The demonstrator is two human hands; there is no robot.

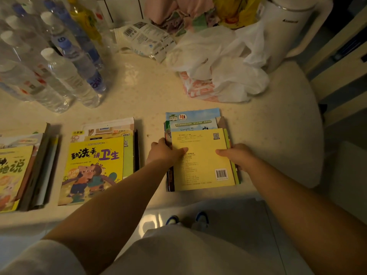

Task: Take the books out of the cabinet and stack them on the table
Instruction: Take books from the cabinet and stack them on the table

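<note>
Yellow book (202, 159) tops the stack (193, 120) at 3 o'clock, gripped at both edges by left hand (162, 153) and right hand (236, 155); uneven release may skew it.

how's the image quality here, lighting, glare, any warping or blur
Head view: dim, warm yellowish light; soft glare patch on the table near the water bottles; wide-angle bending tilts the bottles and curves the table edge; corners fall dark; small print on the yellow book held by the left hand and right hand is too soft to read.
</note>
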